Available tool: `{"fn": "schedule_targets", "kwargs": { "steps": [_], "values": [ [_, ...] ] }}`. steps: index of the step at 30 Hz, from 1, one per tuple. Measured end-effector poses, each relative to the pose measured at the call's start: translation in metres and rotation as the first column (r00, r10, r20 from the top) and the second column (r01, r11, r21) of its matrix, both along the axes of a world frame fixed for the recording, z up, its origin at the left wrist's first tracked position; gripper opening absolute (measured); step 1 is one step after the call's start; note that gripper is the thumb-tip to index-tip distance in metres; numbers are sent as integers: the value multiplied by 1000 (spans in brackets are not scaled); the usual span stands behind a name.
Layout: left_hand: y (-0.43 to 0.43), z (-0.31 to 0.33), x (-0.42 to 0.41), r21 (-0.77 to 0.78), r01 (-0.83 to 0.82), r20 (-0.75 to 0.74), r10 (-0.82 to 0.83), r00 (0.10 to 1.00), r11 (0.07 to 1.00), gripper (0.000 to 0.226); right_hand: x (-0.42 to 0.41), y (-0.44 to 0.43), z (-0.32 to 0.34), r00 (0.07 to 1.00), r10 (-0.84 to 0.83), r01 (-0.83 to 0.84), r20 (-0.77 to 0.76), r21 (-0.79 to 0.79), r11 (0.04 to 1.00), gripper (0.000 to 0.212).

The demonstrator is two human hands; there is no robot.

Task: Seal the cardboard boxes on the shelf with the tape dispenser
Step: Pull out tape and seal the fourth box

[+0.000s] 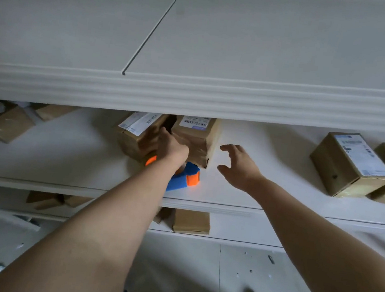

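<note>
Two cardboard boxes, left box [133,139] and right box [202,142], stand together on the shelf [265,144]. The left hand [171,147] reaches into their gap, fingers hidden, so its grip cannot be told. One blue-and-orange tape dispenser [183,178] lies under the left wrist, and the right hand [239,167] hovers just right of the boxes, fingers spread and holding nothing.

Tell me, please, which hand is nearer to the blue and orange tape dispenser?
Left. The left hand is just beyond the tape dispenser, its wrist crossing over it; the right hand hovers apart, off to its right.

blue and orange tape dispenser [184,177], brown cardboard boxes [195,139], white shelf [269,154]
</note>
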State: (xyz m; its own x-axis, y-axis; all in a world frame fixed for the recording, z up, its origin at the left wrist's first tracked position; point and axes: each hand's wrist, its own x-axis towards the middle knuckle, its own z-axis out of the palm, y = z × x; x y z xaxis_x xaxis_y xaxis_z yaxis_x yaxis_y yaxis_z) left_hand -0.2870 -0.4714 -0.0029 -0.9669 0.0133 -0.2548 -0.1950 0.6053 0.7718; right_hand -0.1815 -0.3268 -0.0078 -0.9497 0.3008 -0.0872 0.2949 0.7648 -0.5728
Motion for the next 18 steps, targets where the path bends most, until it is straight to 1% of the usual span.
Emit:
{"fn": "schedule_targets", "kwargs": {
  "steps": [2, 3, 4, 5, 7, 9, 11, 13, 16, 18],
  "values": [
    [4, -5, -5, 42, 32, 56, -34, 998, 999, 82, -2, 1, -1, 999, 5, -5, 42, 8, 1000, 63],
    [4, -7, -6, 61, 32, 74, -37, 997, 998, 80, -5, -1, -3, 998, 9, -8, 63, -20, 1000, 66],
    [4, -9, -6, 71, 26, 81, -32, 996, 997, 78, -9, -4, -4, 997, 7, -1, 74, -85, 996, 69],
    [4, -12, -7, 68, 23, 88, -29, 996, 997, 75, -13, -8, -6, 996, -13, 29, 85, -191, 981, 72],
    [3, -17, -7, 56, 55, 94, -60, 994, 997, 71, -23, -13, -11, 992, -83, 116, 97, -413, 903, 75],
    [4, -18, -4, 32, 97, 88, -100, 991, 995, 65, -28, -15, -16, 987, -140, 157, 73, -531, 833, 71],
    [10, -17, -1, 12, 132, 59, -132, 989, 991, 53, -26, -11, -21, 974, -224, 192, 22, -601, 776, 63],
    [21, -19, 5, 6, 204, 23, -204, 979, 979, 44, -17, 0, -25, 944, -331, 250, -4, -647, 721, 57],
    [42, -37, 20, -34, 311, -21, -311, 950, 950, 37, 5, 23, -31, 887, -459, 311, -56, -662, 682, 47],
    [53, -31, 43, -79, 336, -12, -338, 941, 939, 34, 22, 37, -33, 862, -503, 334, -72, -665, 668, 41]
  ]
}}
